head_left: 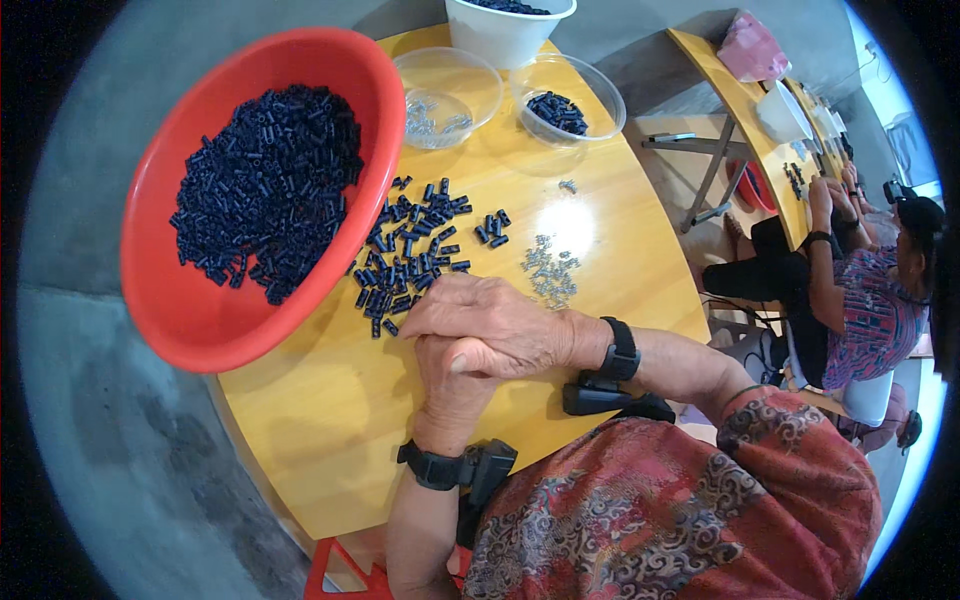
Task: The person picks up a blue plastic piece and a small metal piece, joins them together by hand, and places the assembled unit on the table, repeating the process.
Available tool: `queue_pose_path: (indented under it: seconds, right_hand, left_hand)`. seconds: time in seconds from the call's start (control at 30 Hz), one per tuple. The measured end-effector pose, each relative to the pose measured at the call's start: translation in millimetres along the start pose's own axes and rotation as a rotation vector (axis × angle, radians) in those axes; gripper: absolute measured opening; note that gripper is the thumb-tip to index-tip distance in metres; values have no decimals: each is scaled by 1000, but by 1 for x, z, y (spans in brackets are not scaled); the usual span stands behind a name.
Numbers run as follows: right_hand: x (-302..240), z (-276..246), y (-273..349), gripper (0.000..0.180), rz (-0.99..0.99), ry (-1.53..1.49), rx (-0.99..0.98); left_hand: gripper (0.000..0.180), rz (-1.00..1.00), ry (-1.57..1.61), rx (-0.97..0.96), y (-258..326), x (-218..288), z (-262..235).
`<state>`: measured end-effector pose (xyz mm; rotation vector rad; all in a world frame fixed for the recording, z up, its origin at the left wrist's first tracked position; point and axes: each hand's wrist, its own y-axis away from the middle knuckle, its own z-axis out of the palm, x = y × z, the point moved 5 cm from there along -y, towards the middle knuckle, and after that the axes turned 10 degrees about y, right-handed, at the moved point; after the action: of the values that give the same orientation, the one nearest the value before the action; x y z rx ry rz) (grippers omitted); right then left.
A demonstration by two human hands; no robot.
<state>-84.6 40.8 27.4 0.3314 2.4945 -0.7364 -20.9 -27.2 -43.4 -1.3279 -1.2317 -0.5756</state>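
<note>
My right hand (497, 322) lies over my left hand (448, 378), and the two touch near the front of the yellow table. The right fingers are bent and closed over the left hand; whatever they may hold is hidden. Beneath the right hand, the left fingers are out of sight. Just beyond both hands spreads a pile of small black cylindrical plastic parts (412, 240). A few more black parts (493, 229) lie apart from it, to the right. Farther right is a scatter of tiny silvery metal pieces (550, 272).
A large red basin (385, 95) full of black parts stands at left. Behind are a clear bowl of metal pieces (452, 58), another clear bowl of black parts (612, 95) and a white tub (500, 40). At right, another person (870, 310) works at a second table (745, 110).
</note>
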Motion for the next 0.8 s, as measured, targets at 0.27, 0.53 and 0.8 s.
queue_pose_path:
  seconds: [0.27,0.53,0.8]
  right_hand:
    - [6,-4,2,55,-40,-3,177]
    - [-1,-24,4,44,17,-141,205]
    - [-5,-67,39,30,80,125,64]
  left_hand:
    - [48,-28,22,-33,31,-28,0]
    - [22,-98,36,-189,-26,20,5]
    - [10,-432,251,-227,-47,41,-7]
